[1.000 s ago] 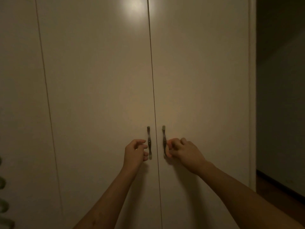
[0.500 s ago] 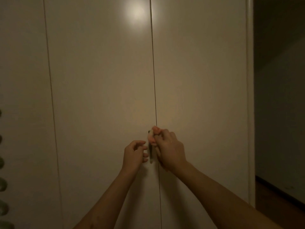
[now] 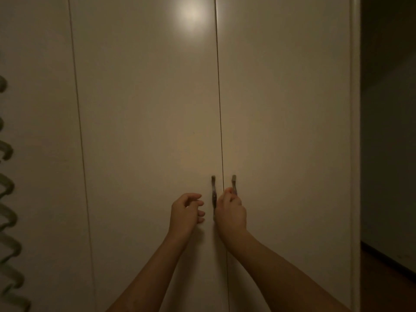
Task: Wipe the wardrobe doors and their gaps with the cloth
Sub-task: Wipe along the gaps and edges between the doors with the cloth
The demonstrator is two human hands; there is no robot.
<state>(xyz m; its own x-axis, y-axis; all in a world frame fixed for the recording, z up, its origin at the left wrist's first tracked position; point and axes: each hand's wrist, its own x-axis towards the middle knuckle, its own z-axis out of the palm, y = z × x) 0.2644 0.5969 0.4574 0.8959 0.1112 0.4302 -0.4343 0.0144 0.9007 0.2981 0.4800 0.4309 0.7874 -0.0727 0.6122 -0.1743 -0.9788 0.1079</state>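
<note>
While both wardrobe doors point(image 3: 146, 131) stand closed, the left hand point(image 3: 185, 213) hovers half-curled and empty beside the left handle point(image 3: 213, 192); the right hand point(image 3: 230, 213) covers the central gap point(image 3: 219, 109), fingers clenched near the right handle point(image 3: 234, 183). Whether it holds the cloth cannot be told.

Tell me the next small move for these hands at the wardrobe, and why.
Probably close the left hand on the left handle: it hovers curled beside it, apart, while the right hand is at the right handle. The doors are shut, and no cloth shows.
</note>
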